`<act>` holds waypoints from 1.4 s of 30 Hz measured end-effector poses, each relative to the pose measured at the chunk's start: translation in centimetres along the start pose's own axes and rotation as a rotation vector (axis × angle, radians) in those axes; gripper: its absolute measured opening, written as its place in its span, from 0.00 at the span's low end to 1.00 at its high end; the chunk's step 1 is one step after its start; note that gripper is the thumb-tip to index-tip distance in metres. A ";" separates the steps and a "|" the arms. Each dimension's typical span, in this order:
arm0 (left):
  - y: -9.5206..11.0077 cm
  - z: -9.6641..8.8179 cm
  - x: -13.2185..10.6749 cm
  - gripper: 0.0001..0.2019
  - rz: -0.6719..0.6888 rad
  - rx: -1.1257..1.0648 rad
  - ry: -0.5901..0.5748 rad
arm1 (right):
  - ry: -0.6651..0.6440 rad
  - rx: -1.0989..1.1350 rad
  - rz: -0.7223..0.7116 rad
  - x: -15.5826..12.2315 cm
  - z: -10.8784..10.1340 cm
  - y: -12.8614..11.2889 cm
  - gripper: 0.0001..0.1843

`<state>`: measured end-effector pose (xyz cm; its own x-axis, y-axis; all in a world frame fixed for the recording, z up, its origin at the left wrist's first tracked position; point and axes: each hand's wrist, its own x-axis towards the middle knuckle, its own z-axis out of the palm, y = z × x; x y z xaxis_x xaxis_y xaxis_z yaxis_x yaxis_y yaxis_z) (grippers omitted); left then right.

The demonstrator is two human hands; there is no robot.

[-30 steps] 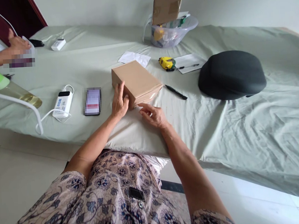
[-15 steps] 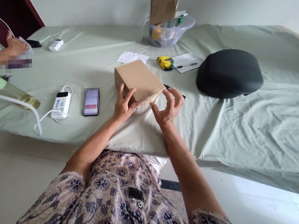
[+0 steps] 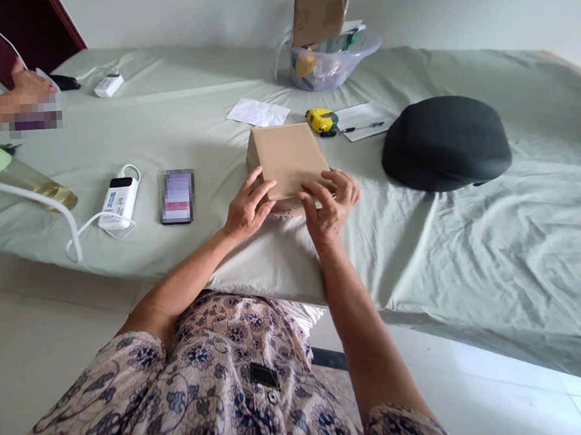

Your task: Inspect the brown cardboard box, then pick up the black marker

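A closed brown cardboard box [image 3: 290, 154] sits on the pale green sheet in front of me, its front side facing me. My left hand [image 3: 247, 208] grips its near left corner, with fingers on the top edge and side and the thumb at the front. At the near right corner, my right hand [image 3: 329, 206] has its bent fingers over the top edge. The box lies between both hands. Just behind it are a white paper packet [image 3: 258, 112] and a yellow tape measure [image 3: 321, 120].
A black cap [image 3: 446, 143] lies to the right, near paper [image 3: 361, 119] with a pen. Left are a phone [image 3: 177, 197], a white power bank [image 3: 119, 202] and a green-capped bottle [image 3: 25, 176]. Another person's hand [image 3: 31, 87] is far left. A plastic basket [image 3: 322, 72] stands behind.
The cardboard box has turned so that it sits squarer to me, its far end swinging right. My right hand has closed in onto its near right corner.
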<state>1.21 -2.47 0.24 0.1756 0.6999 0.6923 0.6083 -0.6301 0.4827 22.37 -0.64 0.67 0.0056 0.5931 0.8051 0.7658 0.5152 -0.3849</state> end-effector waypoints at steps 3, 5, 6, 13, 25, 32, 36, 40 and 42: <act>-0.1 0.0 0.1 0.25 -0.004 -0.022 0.008 | 0.044 0.082 0.106 0.2 -0.3 1.0 0.24; -0.2 0.1 0.0 0.25 -0.007 -0.027 0.024 | 0.027 0.191 0.186 0.1 -0.1 1.4 0.28; -0.3 0.1 0.0 0.25 -0.013 -0.029 0.031 | 0.010 0.245 0.225 0.1 0.1 1.4 0.30; -1.0 -0.4 0.0 0.27 -0.123 -0.058 0.069 | -0.049 0.430 0.349 -0.2 1.4 1.5 0.32; -1.3 -2.1 1.0 0.31 -0.270 -0.209 0.228 | -0.216 0.503 0.338 -0.1 1.4 1.3 0.35; -1.5 -2.0 1.2 0.37 -0.402 -0.304 0.284 | -0.241 0.568 0.408 -0.5 2.0 1.6 0.37; -2.0 -1.8 1.2 0.41 -0.478 -0.374 0.264 | -0.241 0.614 0.338 -0.5 1.7 1.1 0.37; -2.5 -1.5 1.1 0.43 -0.535 -0.448 0.254 | -0.220 0.591 0.254 -0.1 0.8 0.3 0.37; -2.8 -1.3 1.1 0.43 -0.559 -0.478 0.249 | -0.227 0.575 0.234 0.0 0.4 0.0 0.38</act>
<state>-1.29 -0.37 0.28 -0.2725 0.8960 0.3507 0.1457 -0.3218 0.9355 22.05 -0.40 0.47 -0.0535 0.8129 0.5799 0.2953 0.5677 -0.7684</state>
